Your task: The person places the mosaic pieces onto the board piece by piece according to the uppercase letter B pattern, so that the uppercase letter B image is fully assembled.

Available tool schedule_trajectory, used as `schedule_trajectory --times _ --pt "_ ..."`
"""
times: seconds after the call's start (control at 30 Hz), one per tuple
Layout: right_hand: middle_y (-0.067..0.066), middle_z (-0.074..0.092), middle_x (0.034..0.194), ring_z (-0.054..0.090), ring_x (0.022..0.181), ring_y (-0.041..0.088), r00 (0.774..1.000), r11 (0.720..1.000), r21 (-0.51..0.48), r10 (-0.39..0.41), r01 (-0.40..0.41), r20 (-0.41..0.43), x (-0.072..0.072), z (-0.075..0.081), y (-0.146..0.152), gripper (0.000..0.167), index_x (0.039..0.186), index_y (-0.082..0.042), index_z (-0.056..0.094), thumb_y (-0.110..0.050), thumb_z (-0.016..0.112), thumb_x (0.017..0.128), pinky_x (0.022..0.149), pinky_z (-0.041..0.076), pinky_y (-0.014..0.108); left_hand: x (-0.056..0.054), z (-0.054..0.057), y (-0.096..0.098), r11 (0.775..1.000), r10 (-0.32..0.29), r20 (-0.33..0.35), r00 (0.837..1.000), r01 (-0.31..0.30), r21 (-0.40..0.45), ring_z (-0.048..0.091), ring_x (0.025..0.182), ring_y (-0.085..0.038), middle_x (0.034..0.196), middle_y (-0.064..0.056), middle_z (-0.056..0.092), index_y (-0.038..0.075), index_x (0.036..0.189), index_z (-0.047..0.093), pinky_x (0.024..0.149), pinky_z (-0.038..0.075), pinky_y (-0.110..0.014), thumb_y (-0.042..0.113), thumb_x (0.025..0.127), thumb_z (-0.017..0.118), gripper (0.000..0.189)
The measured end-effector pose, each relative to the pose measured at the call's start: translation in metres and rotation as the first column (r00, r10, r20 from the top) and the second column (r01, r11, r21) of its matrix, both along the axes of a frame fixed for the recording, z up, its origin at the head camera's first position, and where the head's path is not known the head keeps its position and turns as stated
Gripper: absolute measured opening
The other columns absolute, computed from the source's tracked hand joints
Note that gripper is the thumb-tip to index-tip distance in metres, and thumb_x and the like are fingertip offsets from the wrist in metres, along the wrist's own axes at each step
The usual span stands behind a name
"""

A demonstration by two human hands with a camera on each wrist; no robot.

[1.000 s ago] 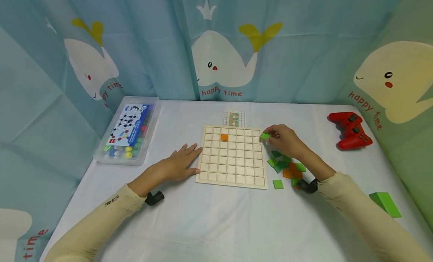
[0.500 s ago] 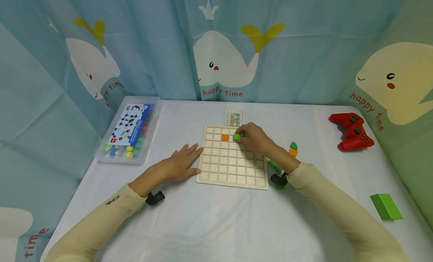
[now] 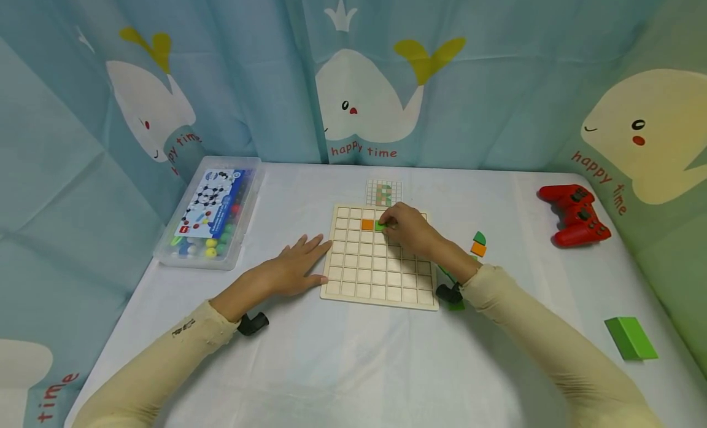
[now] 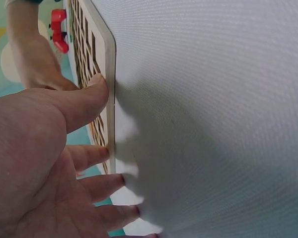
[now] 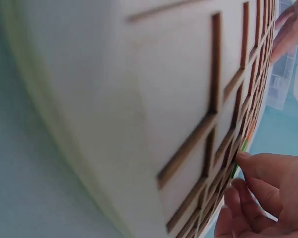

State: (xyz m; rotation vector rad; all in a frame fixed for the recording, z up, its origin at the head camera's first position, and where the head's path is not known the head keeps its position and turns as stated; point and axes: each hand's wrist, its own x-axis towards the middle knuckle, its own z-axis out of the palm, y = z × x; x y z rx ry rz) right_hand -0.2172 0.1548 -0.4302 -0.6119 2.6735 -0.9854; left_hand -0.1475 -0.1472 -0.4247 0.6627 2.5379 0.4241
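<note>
A pale wooden grid board (image 3: 359, 274) lies flat on the white-covered table. My left hand (image 3: 293, 268) is spread flat beside it, with thumb (image 4: 100, 89) and a fingertip touching the board's left edge. My right hand (image 3: 411, 231) reaches over the board's upper part and pinches a green square tile (image 3: 379, 226) between thumb and index finger. That tile (image 5: 244, 145) lies at a cell directly right of an orange square tile (image 3: 367, 225) set in the grid. The fingers hide part of the green tile.
A small pattern card (image 3: 383, 193) lies behind the board. Right of it are a dark green quarter-round piece (image 3: 479, 238) and an orange tile (image 3: 478, 249); the forearm hides other pieces. A clear bead box (image 3: 207, 213), red game controller (image 3: 574, 214) and green block (image 3: 631, 338) stand farther out.
My right hand has carried the green tile from the board's right edge leftward over the grid, then down to the cell beside the orange tile. My left hand has stayed put.
</note>
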Motion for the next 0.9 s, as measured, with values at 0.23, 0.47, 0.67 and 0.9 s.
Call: schedule_trajectory --times 0.23,0.47,0.67,0.9 --pt "0.021 0.058 0.122 0.059 0.112 0.036 1.000 1.000 -0.008 -0.021 0.021 -0.006 0.000 0.004 0.014 0.021 0.122 0.003 0.070 -0.008 0.066 0.105 0.097 0.053 0.050 0.001 0.002 0.001 1.000 0.003 0.000 1.000 -0.003 0.001 0.007 0.162 -0.045 0.177 -0.014 0.011 0.017 0.171 0.017 0.126 0.016 -0.068 0.045 0.108 0.060 0.082" --pt "0.028 0.056 0.132 0.056 0.122 0.044 0.989 0.989 0.013 -0.147 0.147 -0.004 0.004 0.019 0.068 0.029 0.131 0.005 0.066 -0.012 0.059 0.108 0.102 0.050 0.059 0.001 0.002 0.001 1.000 0.002 0.004 1.000 -0.002 -0.012 0.006 0.162 -0.044 0.177 -0.013 0.011 0.017 0.171 0.016 0.127 0.016 -0.067 0.046 0.107 0.059 0.082" --pt "0.030 0.057 0.127 0.055 0.113 0.042 0.953 0.946 0.147 -0.297 0.288 0.050 0.007 0.026 0.126 0.041 0.130 0.007 0.059 -0.027 0.064 0.107 0.093 0.052 0.052 0.001 0.002 0.001 1.000 0.004 0.007 1.000 -0.004 -0.021 0.006 0.162 -0.044 0.177 -0.013 0.010 0.018 0.172 0.015 0.127 0.016 -0.067 0.046 0.108 0.059 0.083" --pt "0.031 0.059 0.118 0.054 0.103 0.041 0.924 0.893 0.365 -0.341 0.262 0.174 0.014 0.030 0.171 0.047 0.119 0.008 0.055 -0.034 0.069 0.102 0.084 0.053 0.047 0.001 0.003 0.002 1.000 -0.003 0.004 1.000 0.003 -0.020 0.007 0.162 -0.045 0.177 -0.014 0.011 0.017 0.171 0.016 0.126 0.017 -0.067 0.045 0.108 0.060 0.082"
